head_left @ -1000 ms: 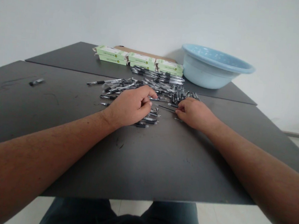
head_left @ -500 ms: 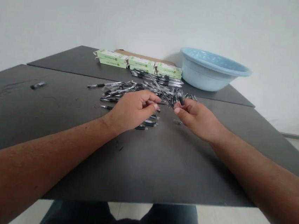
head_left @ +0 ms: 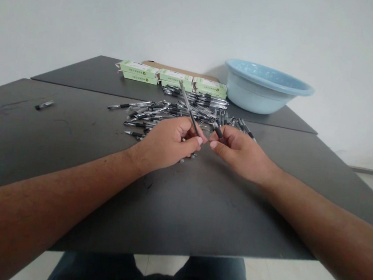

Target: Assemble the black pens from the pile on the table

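My left hand is closed in a pinch on a thin dark pen refill that sticks up and away from it. My right hand is closed on a pen barrel with a black grip. The two hands nearly touch, just above the dark table. Right behind them lies a loose pile of pens and pen parts.
Three pale green boxes stand in a row at the back, with a brown cardboard piece behind them. A light blue basin sits at the back right. A single small pen part lies far left. The table's front edge is near my lap.
My right hand lifted from the pile with a pen barrel and moved toward my left hand. The left hand took hold of the thin refill, which now points up and away.
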Available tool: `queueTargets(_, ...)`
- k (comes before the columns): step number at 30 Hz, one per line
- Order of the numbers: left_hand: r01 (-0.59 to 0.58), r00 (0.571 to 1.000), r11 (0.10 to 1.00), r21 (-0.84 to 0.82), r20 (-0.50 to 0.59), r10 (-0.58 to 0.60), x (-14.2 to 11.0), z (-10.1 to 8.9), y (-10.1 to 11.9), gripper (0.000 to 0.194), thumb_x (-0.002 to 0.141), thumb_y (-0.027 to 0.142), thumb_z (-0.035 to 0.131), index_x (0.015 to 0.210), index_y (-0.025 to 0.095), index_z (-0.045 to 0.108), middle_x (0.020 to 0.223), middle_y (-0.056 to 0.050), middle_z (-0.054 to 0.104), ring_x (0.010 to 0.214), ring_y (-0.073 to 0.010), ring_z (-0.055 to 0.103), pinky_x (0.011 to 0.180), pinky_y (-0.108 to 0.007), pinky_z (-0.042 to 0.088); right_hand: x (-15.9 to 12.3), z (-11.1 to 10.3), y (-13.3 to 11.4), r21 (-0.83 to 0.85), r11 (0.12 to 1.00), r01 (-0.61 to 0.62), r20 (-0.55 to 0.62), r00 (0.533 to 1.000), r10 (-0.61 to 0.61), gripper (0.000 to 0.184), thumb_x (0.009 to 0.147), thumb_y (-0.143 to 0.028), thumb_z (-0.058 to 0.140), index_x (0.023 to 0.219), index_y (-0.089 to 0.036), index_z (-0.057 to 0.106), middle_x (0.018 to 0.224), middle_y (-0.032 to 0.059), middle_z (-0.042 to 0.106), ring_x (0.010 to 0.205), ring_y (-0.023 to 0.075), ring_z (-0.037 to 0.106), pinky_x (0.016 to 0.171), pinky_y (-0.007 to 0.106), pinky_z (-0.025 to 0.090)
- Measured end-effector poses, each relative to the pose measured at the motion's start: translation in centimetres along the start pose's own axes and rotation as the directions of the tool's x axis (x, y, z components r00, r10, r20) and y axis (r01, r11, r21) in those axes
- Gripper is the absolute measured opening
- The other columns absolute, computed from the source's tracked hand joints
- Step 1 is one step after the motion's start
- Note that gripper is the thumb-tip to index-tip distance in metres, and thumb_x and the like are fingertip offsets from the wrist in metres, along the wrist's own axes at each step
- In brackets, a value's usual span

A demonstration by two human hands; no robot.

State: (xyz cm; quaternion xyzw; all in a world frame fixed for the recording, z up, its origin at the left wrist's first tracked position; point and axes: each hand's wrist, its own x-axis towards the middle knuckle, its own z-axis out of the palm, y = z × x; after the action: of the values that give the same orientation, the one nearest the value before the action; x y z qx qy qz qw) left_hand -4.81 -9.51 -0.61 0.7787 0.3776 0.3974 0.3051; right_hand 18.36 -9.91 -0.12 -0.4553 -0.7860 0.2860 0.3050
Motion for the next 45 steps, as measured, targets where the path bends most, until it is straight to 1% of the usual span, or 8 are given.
queueTargets(4, 0.008, 1.000, 0.998, 0.058, 0.004, -0.008, 0.5, -1.0, -0.6, 0.015, 0.093, 0.024, 0.062, 0.099, 0.016, 0.073, 0.085, -0.002, 0.080, 0.073, -0.0145, 0.076, 0.068, -0.025, 0.059, 0.0, -1.2, 1.3, -0.033, 0.997, 0.065, -0.025, 0.998, -0.066, 0.019, 0.096, -0.036, 0.061, 0.109, -0.022, 0.057, 0.094, 0.0022, 0.063, 0.082, 0.0200, 0.058, 0.074, 0.034, 0.047)
queueTargets(6, -0.024, 0.999, 0.978, 0.207, -0.031, 0.031, 0.9, -1.8, -1.1, 0.016, 0.092, 0.029, 0.065, 0.100, 0.018, 0.074, 0.084, -0.001, 0.079, 0.073, -0.0154, 0.074, 0.071, -0.027, 0.058, 0.1, -2.0, 1.9, -0.116, 0.989, 0.091, -0.038, 0.995, -0.096, 0.017, 0.098, -0.034, 0.058, 0.111, -0.022, 0.056, 0.096, 0.0035, 0.064, 0.084, 0.0213, 0.059, 0.077, 0.036, 0.047)
queueTargets(10, -0.121, 0.990, 0.861, 0.495, 0.002, 0.138, 1.6, -3.5, -2.1, 0.029, 0.096, 0.030, 0.060, 0.115, 0.019, 0.078, 0.105, -0.005, 0.081, 0.095, -0.0211, 0.074, 0.091, -0.034, 0.056, 0.4, -3.6, 2.8, -0.310, 0.944, 0.116, -0.092, 0.984, -0.151, 0.016, 0.100, -0.034, 0.053, 0.108, -0.022, 0.061, 0.094, 0.0056, 0.070, 0.086, 0.0239, 0.063, 0.079, 0.037, 0.047)
queueTargets(12, -0.191, 0.980, 0.781, 0.594, 0.071, 0.186, 1.9, -4.3, -2.6, 0.035, 0.100, 0.032, 0.054, 0.121, 0.018, 0.078, 0.113, -0.009, 0.080, 0.107, -0.0250, 0.072, 0.099, -0.037, 0.054, 0.5, -4.4, 3.3, -0.392, 0.915, 0.100, -0.120, 0.980, -0.159, 0.018, 0.098, -0.034, 0.055, 0.107, -0.022, 0.065, 0.092, 0.0062, 0.072, 0.084, 0.0245, 0.065, 0.077, 0.037, 0.047)
queueTargets(14, -0.212, 0.973, 0.734, 0.645, 0.069, 0.220, 2.1, -4.9, -3.2, 0.039, 0.102, 0.033, 0.051, 0.125, 0.017, 0.078, 0.116, -0.010, 0.079, 0.112, -0.0262, 0.071, 0.102, -0.038, 0.053, 0.6, -5.1, 3.8, -0.446, 0.892, 0.074, -0.151, 0.976, -0.156, 0.020, 0.096, -0.033, 0.057, 0.107, -0.021, 0.069, 0.090, 0.0065, 0.074, 0.080, 0.0244, 0.066, 0.076, 0.037, 0.048)
queueTargets(22, -0.273, 0.960, 0.605, 0.748, 0.172, 0.221, 2.2, -5.4, -4.4, 0.040, 0.106, 0.033, 0.046, 0.124, 0.018, 0.079, 0.113, -0.009, 0.079, 0.109, -0.0243, 0.070, 0.102, -0.037, 0.053, 0.5, -5.9, 4.1, -0.538, 0.838, 0.087, -0.180, 0.960, -0.215, 0.018, 0.093, -0.031, 0.063, 0.103, -0.022, 0.075, 0.097, 0.0085, 0.077, 0.083, 0.0250, 0.071, 0.076, 0.038, 0.052)
queueTargets(30, -0.297, 0.953, 0.547, 0.783, 0.211, 0.216, 2.3, -5.3, -4.2, 0.041, 0.107, 0.034, 0.044, 0.122, 0.018, 0.079, 0.113, -0.010, 0.079, 0.108, -0.0248, 0.071, 0.100, -0.038, 0.054, 0.5, -5.5, 3.8, -0.565, 0.815, 0.128, -0.145, 0.957, -0.251, 0.018, 0.093, -0.030, 0.063, 0.103, -0.023, 0.076, 0.096, 0.0073, 0.075, 0.082, 0.0238, 0.069, 0.077, 0.037, 0.051)
queueTargets(45, -0.333, 0.940, 0.523, 0.785, 0.231, 0.251, 2.1, -5.1, -4.1, 0.040, 0.106, 0.029, 0.045, 0.120, 0.015, 0.080, 0.111, -0.011, 0.079, 0.106, -0.0263, 0.071, 0.099, -0.040, 0.055, 0.5, -5.4, 3.9, -0.582, 0.800, 0.145, -0.127, 0.956, -0.265, 0.017, 0.093, -0.030, 0.063, 0.103, -0.023, 0.075, 0.095, 0.0069, 0.075, 0.079, 0.0224, 0.068, 0.074, 0.037, 0.051)
